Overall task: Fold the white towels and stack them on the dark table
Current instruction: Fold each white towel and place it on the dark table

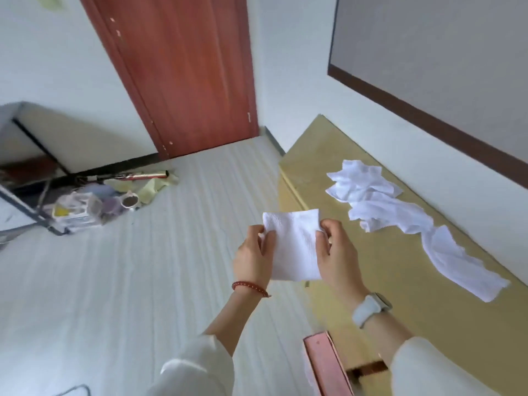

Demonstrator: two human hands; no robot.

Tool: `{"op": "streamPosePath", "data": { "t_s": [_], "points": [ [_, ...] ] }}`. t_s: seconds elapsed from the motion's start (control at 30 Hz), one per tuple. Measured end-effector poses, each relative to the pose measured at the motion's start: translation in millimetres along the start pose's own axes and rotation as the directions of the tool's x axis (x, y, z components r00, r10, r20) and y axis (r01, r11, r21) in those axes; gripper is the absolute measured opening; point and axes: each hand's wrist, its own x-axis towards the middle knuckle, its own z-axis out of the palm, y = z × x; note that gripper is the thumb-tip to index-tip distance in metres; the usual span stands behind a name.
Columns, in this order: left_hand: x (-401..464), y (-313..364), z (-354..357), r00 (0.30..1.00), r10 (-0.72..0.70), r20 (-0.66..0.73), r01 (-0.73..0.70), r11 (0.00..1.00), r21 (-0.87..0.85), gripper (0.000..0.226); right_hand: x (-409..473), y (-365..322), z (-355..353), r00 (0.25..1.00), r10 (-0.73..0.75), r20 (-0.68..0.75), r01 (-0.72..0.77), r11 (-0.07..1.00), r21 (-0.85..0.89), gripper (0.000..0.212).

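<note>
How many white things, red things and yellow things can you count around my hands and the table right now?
White: 3, the folded towel, the towel pile, the watch
Red: 3, the door, the bracelet, the box
Yellow: 2, the table, the floor cloth
Total: 8

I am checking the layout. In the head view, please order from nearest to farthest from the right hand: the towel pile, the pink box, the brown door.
1. Towel pile, just right of the right hand, on the table.
2. Pink box, below, near the person.
3. Brown door, far, upper left.
</note>
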Motion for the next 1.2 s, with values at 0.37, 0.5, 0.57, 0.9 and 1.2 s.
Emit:
{"op": "streamPosePath", "data": {
  "t_s": [0.37,0.5,0.57,0.9,1.2],
  "points": [
    [150.2,-184.1,-348.7,0.943,-0.113,-0.314,0.163,0.977,0.137,0.021,35.3,-258.2,337.8,0.921,-0.183,0.345,0.104,0.966,0.236,0.008],
    [197.9,-236.1,-430.7,0.886,-0.150,-0.439,0.199,0.978,0.067,0.010,56.0,-327.6,431.3,0.862,-0.269,0.429,0.155,0.947,0.283,0.008],
    [224.3,-261.7,-465.9,0.849,-0.204,-0.488,0.229,0.973,-0.008,0.007,67.4,-360.2,477.1,0.831,-0.304,0.465,0.169,0.935,0.311,0.010],
    [407.6,-388.9,-659.2,0.720,-0.332,-0.610,0.354,0.931,-0.088,0.014,157.8,-529.8,738.5,0.695,-0.397,0.599,0.149,0.895,0.421,0.014],
    [489.1,-519.1,-840.8,0.499,-0.420,-0.758,0.476,0.864,-0.165,0.016,153.7,-680.4,965.2,0.510,-0.468,0.721,0.111,0.868,0.484,0.014]
  ]
}}
